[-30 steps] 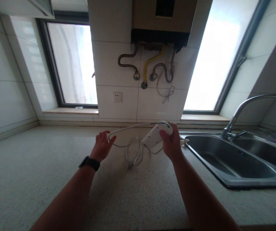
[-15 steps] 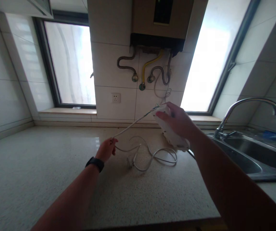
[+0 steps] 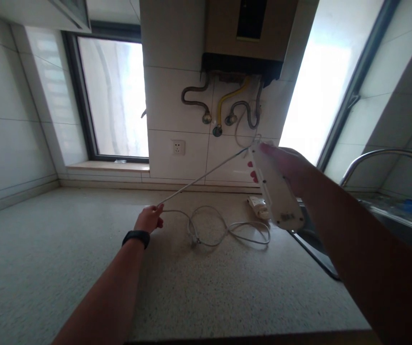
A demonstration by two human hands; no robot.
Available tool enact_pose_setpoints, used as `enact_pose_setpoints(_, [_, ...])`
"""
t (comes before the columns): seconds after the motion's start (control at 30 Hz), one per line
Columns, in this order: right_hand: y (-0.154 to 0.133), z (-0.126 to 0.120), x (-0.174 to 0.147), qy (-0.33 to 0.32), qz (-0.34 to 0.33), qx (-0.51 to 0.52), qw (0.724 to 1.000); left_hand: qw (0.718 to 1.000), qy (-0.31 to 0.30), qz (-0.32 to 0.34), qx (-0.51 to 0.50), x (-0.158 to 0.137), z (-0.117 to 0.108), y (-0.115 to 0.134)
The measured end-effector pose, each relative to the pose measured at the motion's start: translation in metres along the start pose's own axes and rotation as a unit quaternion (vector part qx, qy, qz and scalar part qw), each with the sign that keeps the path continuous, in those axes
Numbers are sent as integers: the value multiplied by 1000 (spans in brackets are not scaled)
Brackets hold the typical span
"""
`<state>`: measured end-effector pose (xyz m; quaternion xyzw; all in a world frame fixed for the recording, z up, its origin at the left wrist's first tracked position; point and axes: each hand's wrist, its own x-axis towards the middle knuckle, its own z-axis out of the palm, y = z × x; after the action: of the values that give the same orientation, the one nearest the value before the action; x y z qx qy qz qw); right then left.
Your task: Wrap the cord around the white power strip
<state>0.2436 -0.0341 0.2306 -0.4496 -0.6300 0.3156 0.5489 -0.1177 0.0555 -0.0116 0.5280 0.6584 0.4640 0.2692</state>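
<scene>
White power strip up in air above counter, right of centre; left hand pinching white cord, fingertips closed on it; cord slanting straight up-right into strip's upper end; right hand, nearer, fingers wrapped round strip, long axis tilting down-right toward sink

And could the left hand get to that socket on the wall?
Probably yes: nothing covers the socket or stands in front of it, though the left hand is busy pinching the cord.
</scene>
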Motion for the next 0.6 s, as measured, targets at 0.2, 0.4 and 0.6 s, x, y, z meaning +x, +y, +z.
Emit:
enact_pose_setpoints(0.2, [-4,9,0,5,-36,130,991,980,-157,34,-120,-15,28,16])
enact_pose_setpoints(0.4, [18,46,-7,-19,-39,149,988,996,-50,55,47,-11,14,3])
enact_pose_setpoints(0.6, [32,49,20,226,-113,195,948,990,73,48,108,-5,0,7])
